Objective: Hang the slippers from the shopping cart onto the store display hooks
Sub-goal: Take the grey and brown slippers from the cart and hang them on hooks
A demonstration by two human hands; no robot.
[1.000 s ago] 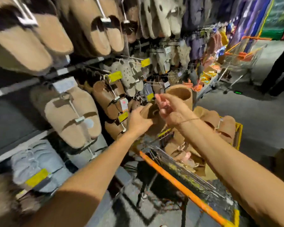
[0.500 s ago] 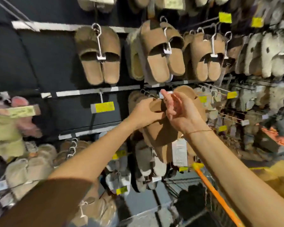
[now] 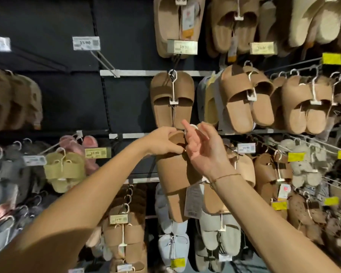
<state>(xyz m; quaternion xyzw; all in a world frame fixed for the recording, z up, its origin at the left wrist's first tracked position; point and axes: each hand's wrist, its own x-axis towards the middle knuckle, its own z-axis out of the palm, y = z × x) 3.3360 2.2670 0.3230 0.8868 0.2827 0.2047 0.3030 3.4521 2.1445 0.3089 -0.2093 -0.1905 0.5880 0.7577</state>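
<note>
I hold a pair of brown slippers (image 3: 175, 174) up against the display wall, soles hanging down, a paper tag (image 3: 193, 200) dangling from them. My left hand (image 3: 161, 142) grips the top of the left slipper. My right hand (image 3: 199, 146) pinches the pair's white hanger hook (image 3: 193, 127) between thumb and fingers. Just above them a matching brown pair (image 3: 171, 99) hangs on a display hook (image 3: 172, 72). The shopping cart is out of view.
The black wall is hung with many slipper pairs: brown ones (image 3: 244, 99) at right, an olive pair (image 3: 64, 170) and a pink pair (image 3: 87, 146) at left, grey ones (image 3: 219, 231) below. An empty peg with a price tag (image 3: 86, 43) juts out at upper left.
The view has swung from the cart up to the wall. Both hands have carried the brown pair upward and closer to the hook row; the cart has dropped out of sight.
</note>
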